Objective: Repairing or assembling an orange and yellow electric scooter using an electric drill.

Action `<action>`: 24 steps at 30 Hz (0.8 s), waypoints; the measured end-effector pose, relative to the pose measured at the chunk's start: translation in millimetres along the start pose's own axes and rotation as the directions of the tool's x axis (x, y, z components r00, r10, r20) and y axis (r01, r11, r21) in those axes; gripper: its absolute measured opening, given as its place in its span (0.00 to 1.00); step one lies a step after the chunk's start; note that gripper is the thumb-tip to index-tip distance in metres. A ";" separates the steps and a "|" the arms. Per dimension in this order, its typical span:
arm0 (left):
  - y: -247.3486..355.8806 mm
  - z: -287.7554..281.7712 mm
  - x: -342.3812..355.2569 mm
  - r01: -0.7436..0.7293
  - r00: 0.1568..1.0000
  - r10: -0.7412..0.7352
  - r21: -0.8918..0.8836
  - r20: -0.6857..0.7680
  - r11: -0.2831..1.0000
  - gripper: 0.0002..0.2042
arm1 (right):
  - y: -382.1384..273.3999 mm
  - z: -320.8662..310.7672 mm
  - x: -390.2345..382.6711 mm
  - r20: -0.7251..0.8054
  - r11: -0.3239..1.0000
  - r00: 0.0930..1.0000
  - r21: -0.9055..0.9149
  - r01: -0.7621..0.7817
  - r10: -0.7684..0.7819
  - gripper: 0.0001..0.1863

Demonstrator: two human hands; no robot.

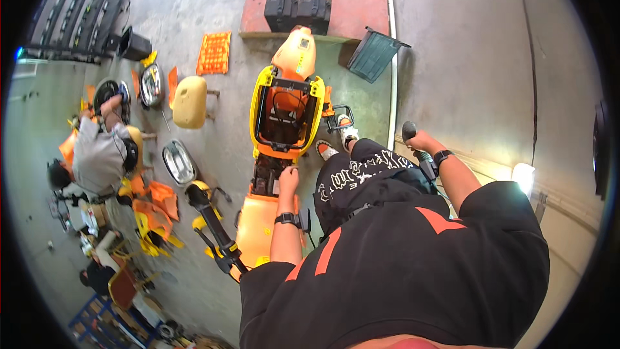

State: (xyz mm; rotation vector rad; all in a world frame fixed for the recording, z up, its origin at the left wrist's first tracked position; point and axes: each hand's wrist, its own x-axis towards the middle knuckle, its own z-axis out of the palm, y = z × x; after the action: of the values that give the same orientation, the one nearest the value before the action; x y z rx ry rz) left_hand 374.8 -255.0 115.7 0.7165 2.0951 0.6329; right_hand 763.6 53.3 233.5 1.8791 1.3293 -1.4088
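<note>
In front of me stands a yellow and orange scooter [305,58], its seat off and the yellow-rimmed storage opening [259,106] bare, with dark parts and cables inside. My left hand [289,183] is closed beside the scooter's dark middle section, just below the opening. Whatever its fingers hold is hidden. Off to the right, away from the scooter, my right hand [423,143] is wrapped round a dark hand-held tool [409,130] with a rounded end. Its exact kind cannot be made out. The scooter's handlebar [223,239] lies left of my left arm.
A tan seat [189,103], an orange crate [214,53] and a silver oval shell [179,162] are on the floor leftward. A co-worker [100,158] sits among orange parts [155,210]. Black cases [297,11] and a dark bin [374,55] stand ahead.
</note>
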 end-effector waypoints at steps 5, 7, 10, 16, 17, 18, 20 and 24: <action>-8.4 5.4 1.8 0.144 0.975 -0.149 0.042 0.162 0.989 0.16 | 19.1 -4.5 -4.6 -0.029 0.999 0.999 0.021 0.044 -0.044 0.16; 4.0 6.2 4.5 0.063 0.991 -0.076 0.109 0.113 0.992 0.16 | 23.4 -4.5 3.0 -0.027 0.999 0.999 0.022 0.043 -0.042 0.16; 34.8 6.2 17.7 -0.083 0.996 0.079 0.112 0.040 0.990 0.15 | 20.3 -5.8 24.4 -0.034 1.000 0.999 0.002 -0.018 0.018 0.17; 90.7 29.6 67.7 -0.382 0.857 0.456 0.297 -0.242 0.875 0.14 | -28.3 -8.2 88.0 -0.090 0.989 0.992 -0.122 0.083 -0.094 0.20; 94.2 36.7 78.7 -0.386 0.849 0.467 0.315 -0.245 0.867 0.15 | -38.9 -3.4 98.2 -0.097 0.990 0.989 -0.107 0.097 -0.108 0.19; 96.1 45.5 90.4 -0.354 0.842 0.456 0.344 -0.288 0.870 0.16 | -50.8 2.0 110.1 -0.069 0.995 0.995 0.059 0.082 -0.077 0.17; 96.9 63.3 117.5 -0.285 0.846 0.420 0.388 -0.329 0.877 0.17 | -70.2 15.1 134.7 -0.069 0.973 0.990 0.187 0.136 -0.125 0.14; 84.0 93.3 146.5 -0.199 0.880 0.293 0.269 -0.374 0.942 0.16 | -72.6 49.6 189.8 0.050 0.703 0.971 0.699 0.132 -0.233 0.13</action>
State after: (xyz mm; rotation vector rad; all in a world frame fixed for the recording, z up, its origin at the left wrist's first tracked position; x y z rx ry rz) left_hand 399.5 -78.7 41.3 1.0684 2.5142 0.7451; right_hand 679.8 127.7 56.9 2.0546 1.0029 -2.3512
